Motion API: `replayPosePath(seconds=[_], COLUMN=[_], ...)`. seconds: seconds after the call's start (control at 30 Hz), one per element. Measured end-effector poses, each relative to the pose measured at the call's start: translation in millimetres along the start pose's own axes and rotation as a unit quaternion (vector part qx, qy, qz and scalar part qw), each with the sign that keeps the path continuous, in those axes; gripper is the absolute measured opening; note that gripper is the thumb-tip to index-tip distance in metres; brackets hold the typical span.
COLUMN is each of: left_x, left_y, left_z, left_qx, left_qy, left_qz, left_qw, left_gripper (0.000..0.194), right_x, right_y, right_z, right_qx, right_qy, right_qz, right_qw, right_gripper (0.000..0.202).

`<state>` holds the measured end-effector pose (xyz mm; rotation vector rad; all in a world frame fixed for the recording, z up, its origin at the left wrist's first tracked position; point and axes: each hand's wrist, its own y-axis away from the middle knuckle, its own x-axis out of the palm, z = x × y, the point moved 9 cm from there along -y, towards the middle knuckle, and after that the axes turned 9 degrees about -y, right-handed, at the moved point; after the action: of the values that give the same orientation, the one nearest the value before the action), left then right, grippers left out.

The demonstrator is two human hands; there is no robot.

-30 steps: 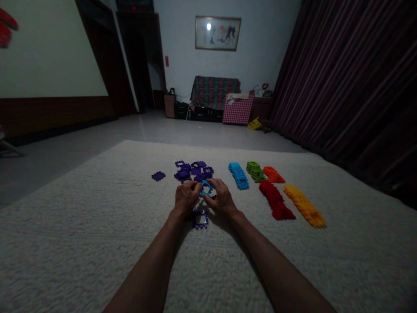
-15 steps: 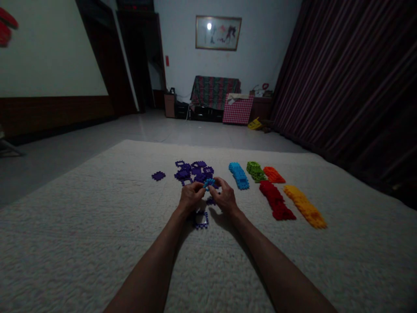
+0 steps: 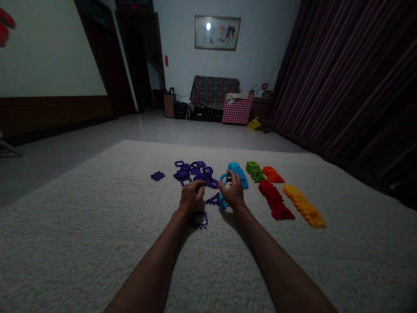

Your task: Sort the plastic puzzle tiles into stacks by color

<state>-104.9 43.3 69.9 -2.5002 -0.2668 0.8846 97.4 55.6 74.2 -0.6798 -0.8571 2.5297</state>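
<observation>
Blue pcs (image 3: pixel 222 204) at your R hand (image 3: pixel 233 193), just L of blue stack (image 3: pixel 240 171); L hand (image 3: pixel 190 197) nr purple pile (image 3: pixel 182 174).
R fingers curled, can't tell if gripping; L fingertips bunched, hold unclear.

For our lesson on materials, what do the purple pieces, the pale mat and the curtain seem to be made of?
Purple pieces: probably plastic, judging by even colour and crisp toothed edges; the dim light leaves their gloss unclear.
Pale mat: likely quilted fabric, matt, with a puckered surface.
Curtain: apparently cloth, as it hangs in long folds; faint sheen, fibre unclear.
</observation>
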Motion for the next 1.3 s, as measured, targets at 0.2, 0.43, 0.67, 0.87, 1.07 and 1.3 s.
replayPosePath(seconds=[0.2, 0.43, 0.67, 0.87, 1.07, 1.3], left_x=[-28.7, -31.7, -34.1, -33.6, -35.5, -39.3], left_y=[-2, -2, -1, -1, -1, -2], left_z=[29, 39, 44, 48, 48, 55], left_qx=[-0.111, -0.128, -0.135, -0.147, -0.147, -0.158], left_qy=[-0.037, -0.042, -0.036, -0.029, -0.027, -0.066], left_qz=[-0.097, -0.118, -0.130, -0.132, -0.134, -0.141], left_qw=[0.988, 0.984, 0.982, 0.980, 0.980, 0.975], left_gripper=[0.032, 0.033, 0.031, 0.031, 0.032, 0.033], right_x=[-54, -63, -60, -59, -58, -58], right_y=[-7, 0, 1, -1, 1, -6], right_z=[-51, -66, -63, -64, -66, -52], right_qx=[0.088, 0.129, 0.128, 0.137, 0.141, 0.070], right_qy=[0.157, 0.205, 0.213, 0.211, 0.208, 0.152], right_qz=[-0.080, -0.070, -0.055, -0.046, -0.055, -0.100], right_qw=[0.980, 0.968, 0.967, 0.967, 0.966, 0.981], right_gripper=[0.046, 0.044, 0.043, 0.045, 0.047, 0.046])
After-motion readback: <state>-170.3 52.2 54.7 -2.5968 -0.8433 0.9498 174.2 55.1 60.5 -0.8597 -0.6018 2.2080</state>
